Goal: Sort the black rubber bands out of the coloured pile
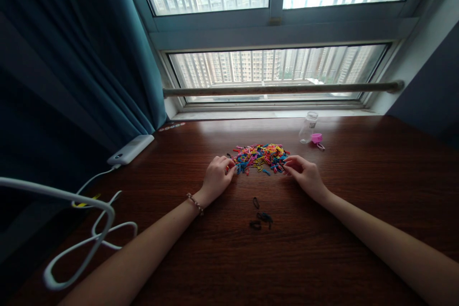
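Note:
A pile of small multicoloured bands [261, 157] lies on the dark wooden table [201, 253]. My left hand [218, 172], with a beaded bracelet on the wrist, is at the pile's left edge, fingers bent together; what they pinch is too small to make out. At the right edge of the pile is my right hand [304, 175], its thumb and fingertips close together on something I cannot make out. Several black bands [264, 218] lie in a small group nearer to me, between my forearms.
A clear bottle [307, 128] stands beyond my right hand, beside a pink cap [316, 138]. On the left are a white power bank [131, 149] and a looped white cable [103, 229]. A blue curtain [107, 57] hangs beside the window.

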The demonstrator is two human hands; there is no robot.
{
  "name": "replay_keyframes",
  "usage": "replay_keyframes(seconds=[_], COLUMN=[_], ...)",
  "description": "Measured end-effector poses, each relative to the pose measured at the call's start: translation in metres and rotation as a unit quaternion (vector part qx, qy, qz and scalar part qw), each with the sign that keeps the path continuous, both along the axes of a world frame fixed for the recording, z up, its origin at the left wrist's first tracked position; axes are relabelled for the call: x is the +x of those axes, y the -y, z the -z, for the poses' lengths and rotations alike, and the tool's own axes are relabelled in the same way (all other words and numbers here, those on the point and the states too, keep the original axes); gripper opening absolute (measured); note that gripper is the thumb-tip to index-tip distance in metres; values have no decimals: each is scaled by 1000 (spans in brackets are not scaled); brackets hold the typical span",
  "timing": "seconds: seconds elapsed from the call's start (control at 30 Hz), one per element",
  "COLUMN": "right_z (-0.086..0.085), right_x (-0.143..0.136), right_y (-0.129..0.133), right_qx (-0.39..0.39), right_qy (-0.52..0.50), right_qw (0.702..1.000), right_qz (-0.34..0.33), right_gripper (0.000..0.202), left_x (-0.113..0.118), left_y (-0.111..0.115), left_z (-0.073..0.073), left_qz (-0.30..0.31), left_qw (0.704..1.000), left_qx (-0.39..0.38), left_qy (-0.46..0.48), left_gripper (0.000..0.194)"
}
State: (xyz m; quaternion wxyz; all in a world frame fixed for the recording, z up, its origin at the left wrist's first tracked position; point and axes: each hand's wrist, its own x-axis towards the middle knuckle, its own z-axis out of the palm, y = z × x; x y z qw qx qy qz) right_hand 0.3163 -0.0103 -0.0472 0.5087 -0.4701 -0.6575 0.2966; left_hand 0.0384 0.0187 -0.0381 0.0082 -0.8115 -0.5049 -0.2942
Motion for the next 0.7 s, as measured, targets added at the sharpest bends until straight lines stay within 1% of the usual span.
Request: replay_keyframes(seconds=[0.17, 0.3, 0.4, 0.5, 0.57, 0.63, 0.7], right_z=[-1, -9, -14, -16, -16, -14, -13], right_x=[0, -7, -17, -27, -30, -31, -30], right_y=[1, 9, 23, 37, 43, 45, 44], right_qx=[34, 103, 147, 170, 179, 185, 190], right_qy=[45, 132, 163, 173, 189, 206, 210], right_qw=[998, 986, 975, 965, 956, 950, 950], right_qz=[22, 23, -21, -96, -134, -143, -132], right_gripper=[18, 11, 11, 14, 16, 17, 17], left_x=[0, -1, -1, -1, -1, -2, -4], left_y=[0, -1, -1, 0, 0, -1, -4], left_z=[0, 2, 2, 1, 2, 3, 5], left_qz=[7, 13, 14, 10, -4, -31, -55], left_qw=[1000, 1000, 1000, 1000, 1000, 999, 998], left_qx=[4, 3, 3, 6, 8, 9, 0], left_qy=[17, 20, 19, 9, 5, 13, 39], left_gripper=[11, 12, 13, 12, 11, 11, 12])
